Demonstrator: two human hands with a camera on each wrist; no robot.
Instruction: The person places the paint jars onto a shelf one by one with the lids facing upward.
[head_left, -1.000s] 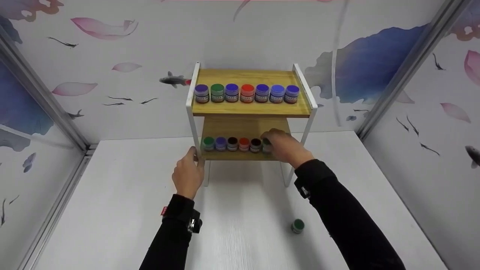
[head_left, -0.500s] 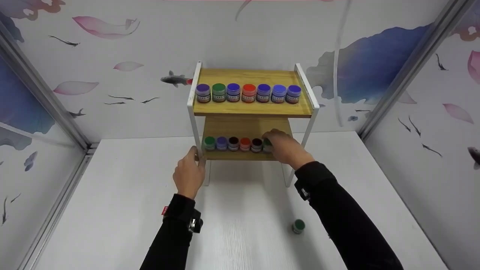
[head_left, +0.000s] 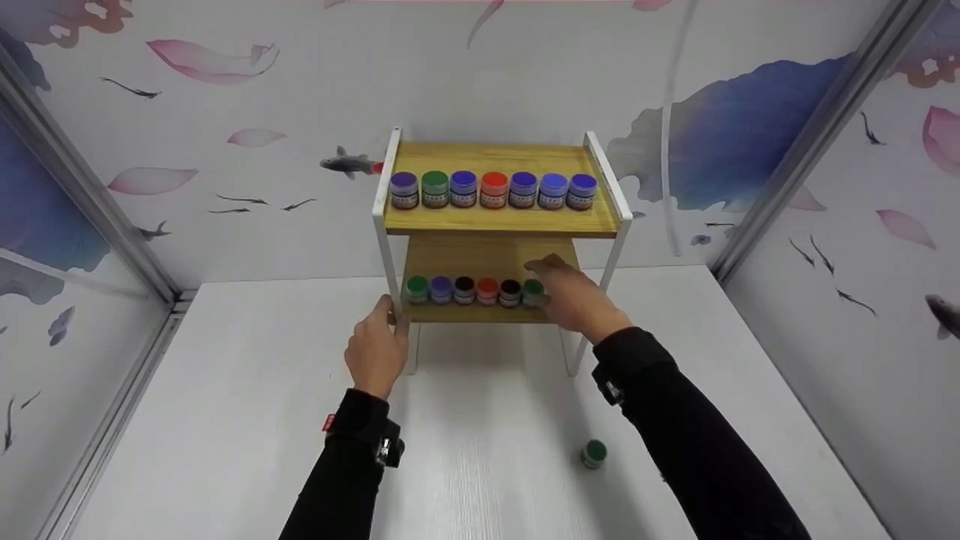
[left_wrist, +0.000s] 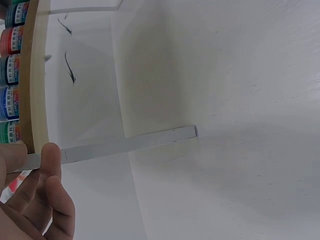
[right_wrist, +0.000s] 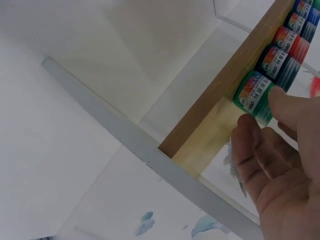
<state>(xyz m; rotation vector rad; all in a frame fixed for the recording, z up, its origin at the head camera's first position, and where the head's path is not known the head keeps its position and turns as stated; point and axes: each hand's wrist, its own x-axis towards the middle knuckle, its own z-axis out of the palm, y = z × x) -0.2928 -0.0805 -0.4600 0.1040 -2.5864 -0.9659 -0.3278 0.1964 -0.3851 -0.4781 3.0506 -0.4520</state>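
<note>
Right hand (head_left: 574, 300) at the lower shelf (head_left: 480, 313) of the rack; fingers loosely extended, tips touching the green jar (head_left: 533, 292), last on the right in the row, not wrapped round it; left hand (head_left: 375, 352) pinches the rack's front-left white leg (head_left: 391, 285), thumb and fingers clamped; spare green jar (head_left: 594, 453) on the table (head_left: 225, 420), well apart.
</note>
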